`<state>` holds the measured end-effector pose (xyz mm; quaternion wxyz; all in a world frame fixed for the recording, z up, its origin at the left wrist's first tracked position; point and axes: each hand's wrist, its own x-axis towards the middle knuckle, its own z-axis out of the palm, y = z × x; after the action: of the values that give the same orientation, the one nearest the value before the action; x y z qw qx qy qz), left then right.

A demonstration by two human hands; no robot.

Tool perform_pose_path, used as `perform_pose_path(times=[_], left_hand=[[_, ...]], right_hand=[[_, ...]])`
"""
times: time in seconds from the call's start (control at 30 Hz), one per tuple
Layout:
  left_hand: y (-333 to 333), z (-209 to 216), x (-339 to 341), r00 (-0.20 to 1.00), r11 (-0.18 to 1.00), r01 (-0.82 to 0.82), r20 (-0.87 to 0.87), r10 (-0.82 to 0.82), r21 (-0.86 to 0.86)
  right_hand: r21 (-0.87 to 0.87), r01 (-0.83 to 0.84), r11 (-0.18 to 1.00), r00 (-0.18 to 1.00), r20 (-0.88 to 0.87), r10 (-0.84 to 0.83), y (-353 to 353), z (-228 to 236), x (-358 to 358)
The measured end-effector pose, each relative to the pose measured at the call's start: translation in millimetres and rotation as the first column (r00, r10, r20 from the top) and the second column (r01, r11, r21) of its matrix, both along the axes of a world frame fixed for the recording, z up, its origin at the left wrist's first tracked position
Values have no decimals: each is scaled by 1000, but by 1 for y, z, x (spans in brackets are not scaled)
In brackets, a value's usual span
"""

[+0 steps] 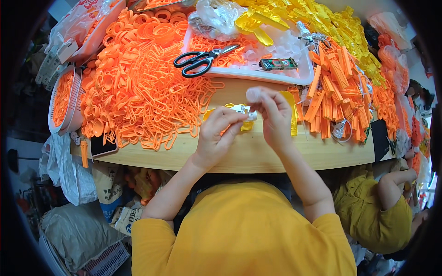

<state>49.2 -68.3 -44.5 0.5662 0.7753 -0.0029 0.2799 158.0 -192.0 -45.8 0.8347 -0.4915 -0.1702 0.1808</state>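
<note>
Left hand point(218, 134) pinches white part point(241, 109); right hand point(275, 116), translucent cap point(253, 94).

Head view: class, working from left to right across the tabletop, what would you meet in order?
White basket, heap of orange clips, left hand, right hand, pile of long orange pieces, flat black item.

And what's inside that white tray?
The white tray holds small orange pieces and translucent caps, with scissors and a green device at its front. A clear plastic bag and a yellow part lie over the back; whatever is beneath them is covered and can't be seen.
</note>
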Motion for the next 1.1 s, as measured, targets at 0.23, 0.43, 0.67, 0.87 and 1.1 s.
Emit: perform_pose_path(times=[0.23,0.43,0.67,0.87,1.1], left_hand=[[-13,-12,10,995,983,-100,-40,95,-152],[-16,-8,13,997,995,-81,-6,81,54],[-14,-17,15,1000,999,-18,-2,19,37],[-14,-11,13,993,1000,-7,-116,7,2],[-17,-13,13,993,977,-81,102,61,199]], right_hand=[[134,-51,990,942,-323,92,-29,-27,-27],[116,-42,992,939,-334,79,-38,-35,-33],[98,-58,994,965,-250,81,-37,-39,-35],[7,-80,997,995,-58,81,-35,-41,-37],[4,-27,1000,997,78,26,-34,-37,-41]])
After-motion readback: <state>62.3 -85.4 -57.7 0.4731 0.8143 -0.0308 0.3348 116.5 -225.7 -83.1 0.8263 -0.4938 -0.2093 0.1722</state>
